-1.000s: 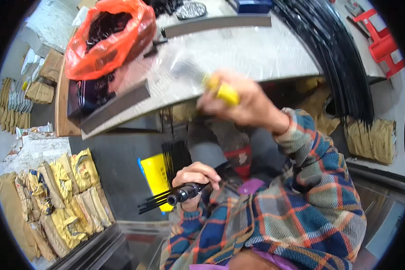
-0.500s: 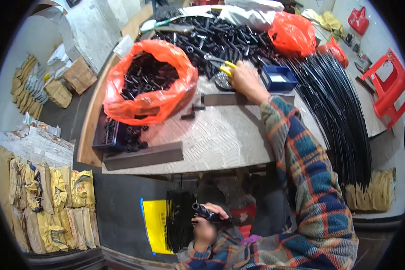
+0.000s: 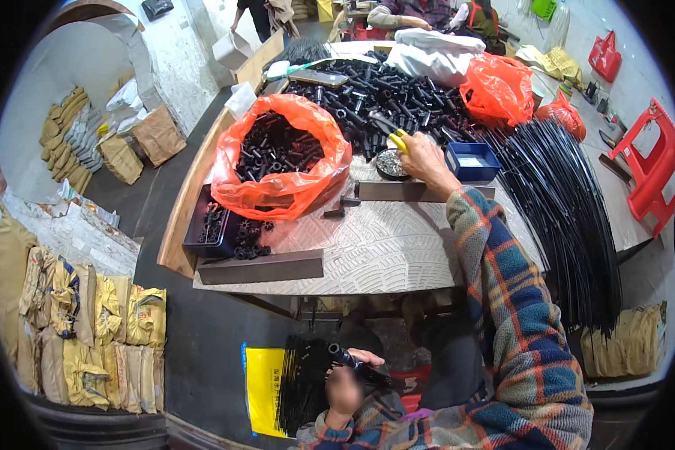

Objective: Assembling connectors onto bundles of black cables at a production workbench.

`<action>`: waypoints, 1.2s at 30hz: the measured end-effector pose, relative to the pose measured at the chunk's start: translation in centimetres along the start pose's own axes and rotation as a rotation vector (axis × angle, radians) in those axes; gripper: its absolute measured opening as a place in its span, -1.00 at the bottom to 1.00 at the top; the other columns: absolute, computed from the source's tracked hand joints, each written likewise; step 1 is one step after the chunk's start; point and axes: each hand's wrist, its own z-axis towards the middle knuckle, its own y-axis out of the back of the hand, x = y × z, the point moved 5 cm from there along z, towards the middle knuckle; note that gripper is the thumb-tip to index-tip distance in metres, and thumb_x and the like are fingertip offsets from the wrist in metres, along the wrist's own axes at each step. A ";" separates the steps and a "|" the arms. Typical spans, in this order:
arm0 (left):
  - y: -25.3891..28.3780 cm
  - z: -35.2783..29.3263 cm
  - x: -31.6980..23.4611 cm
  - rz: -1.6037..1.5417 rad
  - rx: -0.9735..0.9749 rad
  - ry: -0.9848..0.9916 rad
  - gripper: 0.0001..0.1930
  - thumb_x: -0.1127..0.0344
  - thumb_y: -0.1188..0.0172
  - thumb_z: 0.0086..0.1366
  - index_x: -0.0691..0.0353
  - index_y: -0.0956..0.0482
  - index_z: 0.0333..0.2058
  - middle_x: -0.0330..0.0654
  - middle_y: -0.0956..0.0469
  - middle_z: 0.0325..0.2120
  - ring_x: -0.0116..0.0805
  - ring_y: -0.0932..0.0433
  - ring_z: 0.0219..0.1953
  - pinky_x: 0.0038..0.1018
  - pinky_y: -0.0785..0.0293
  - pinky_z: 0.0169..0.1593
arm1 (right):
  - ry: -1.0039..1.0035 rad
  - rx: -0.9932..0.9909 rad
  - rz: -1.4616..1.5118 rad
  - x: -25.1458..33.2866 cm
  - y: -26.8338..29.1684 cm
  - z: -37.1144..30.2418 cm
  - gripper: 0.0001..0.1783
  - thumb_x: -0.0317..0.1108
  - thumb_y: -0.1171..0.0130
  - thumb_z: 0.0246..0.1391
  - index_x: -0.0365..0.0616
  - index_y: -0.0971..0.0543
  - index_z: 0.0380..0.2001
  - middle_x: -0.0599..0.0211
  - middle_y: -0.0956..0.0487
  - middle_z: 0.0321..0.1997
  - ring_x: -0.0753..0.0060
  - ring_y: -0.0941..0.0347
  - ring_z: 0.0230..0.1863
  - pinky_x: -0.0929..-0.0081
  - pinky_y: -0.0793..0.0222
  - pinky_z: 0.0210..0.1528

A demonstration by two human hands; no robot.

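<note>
Near the upper middle of the frame, a yellow-handled tool [image 3: 399, 141] is held at the fingers of the right hand [image 3: 429, 163], its dark head pointed into the heap of black pieces [image 3: 420, 97]; how firmly it is gripped cannot be told. Just below its handles stands a round dish [image 3: 391, 163], with a blue tray [image 3: 474, 175] to the right of the hand and a metal bar [image 3: 379, 192] across the table [image 3: 382, 244] below. In the lower middle, a black tube [image 3: 343, 353] is held in the closed left hand [image 3: 344, 387], beside a bunch of thin black rods [image 3: 298, 382] on a yellow bag [image 3: 261, 394]. The step in hand is judged to be the laying down or taking up of the tool; which of the two cannot be told. For the next move, a clear path past the dish and tray seems called for, with the tube kept steady meanwhile.
</note>
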 end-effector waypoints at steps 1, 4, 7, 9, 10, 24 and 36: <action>-0.3 -0.3 -0.3 0.000 0.027 -0.006 -0.45 -0.16 0.27 0.28 0.33 -0.34 -0.35 0.00 -0.45 -0.50 -0.20 -0.49 -0.39 -0.33 -0.44 -0.23 | 0.008 -0.071 0.030 0.0 1.2 -0.8 -0.81 -0.31 -0.04 -0.05 -0.22 -0.48 -0.43 0.03 -0.46 -0.38 0.00 -0.38 -0.30 0.19 -0.28 -0.28; -1.0 -1.1 -0.7 0.023 0.066 0.025 -0.44 -0.18 0.26 0.27 0.33 -0.35 -0.34 -0.01 -0.44 -0.51 -0.23 -0.47 -0.42 -0.36 -0.42 -0.27 | 0.006 0.037 0.607 -0.1 3.6 -4.5 -0.78 -0.27 -0.14 -0.01 -0.22 -0.46 -0.44 0.44 -0.38 -0.63 0.48 -0.32 -0.56 0.52 -0.23 -0.48; -0.4 -1.7 -1.2 0.054 0.034 -0.010 -0.43 -0.20 0.26 0.26 0.30 -0.33 -0.33 -0.05 -0.39 -0.55 -0.28 -0.41 -0.50 -0.41 -0.37 -0.36 | -0.225 0.318 1.189 7.2 5.7 -14.5 -0.84 -0.36 -0.17 -0.03 -0.24 -0.50 -0.49 0.51 -0.38 -0.56 0.74 -0.26 -0.60 0.74 -0.18 -0.57; -1.8 -1.5 -1.5 0.082 0.049 0.009 -0.40 -0.21 0.28 0.25 0.32 -0.40 -0.36 -0.15 -0.41 -0.53 -0.41 -0.40 -0.45 -0.50 -0.32 -0.35 | -0.242 0.341 1.424 8.8 6.2 -21.3 -0.88 -0.44 -0.20 -0.10 -0.29 -0.52 -0.49 0.35 -0.40 -0.43 0.65 -0.29 -0.55 0.72 -0.23 -0.52; -2.7 -2.0 -2.7 0.064 0.088 0.002 -0.39 -0.24 0.27 0.24 0.32 -0.39 -0.33 -0.17 -0.42 -0.52 -0.43 -0.39 -0.46 -0.52 -0.31 -0.36 | -0.214 0.334 1.530 10.3 7.5 -24.0 -0.89 -0.47 -0.20 -0.12 -0.30 -0.53 -0.50 0.30 -0.40 -0.39 0.61 -0.30 -0.53 0.71 -0.25 -0.52; -4.8 -8.2 -3.2 0.501 -0.030 -0.102 -0.59 0.12 0.19 0.33 0.42 -0.37 -0.15 -0.20 -0.40 -0.37 -0.50 -0.32 -0.33 -0.57 -0.28 -0.26 | 0.179 0.008 1.281 12.8 13.6 -32.7 -0.90 -0.59 -0.26 -0.23 -0.24 -0.53 -0.56 0.24 -0.42 -0.44 0.45 -0.35 -0.39 0.53 -0.25 -0.33; -9.0 -7.4 -4.6 0.144 0.231 -0.052 -0.61 0.04 0.16 0.33 0.29 -0.37 -0.16 -0.31 -0.43 -0.34 -0.59 -0.35 -0.31 -0.62 -0.30 -0.21 | 0.369 -0.087 0.702 11.9 18.1 -33.3 -0.73 -0.61 -0.18 -0.38 -0.18 -0.55 -0.44 0.15 -0.44 -0.39 0.27 -0.46 -0.46 0.52 -0.38 -0.46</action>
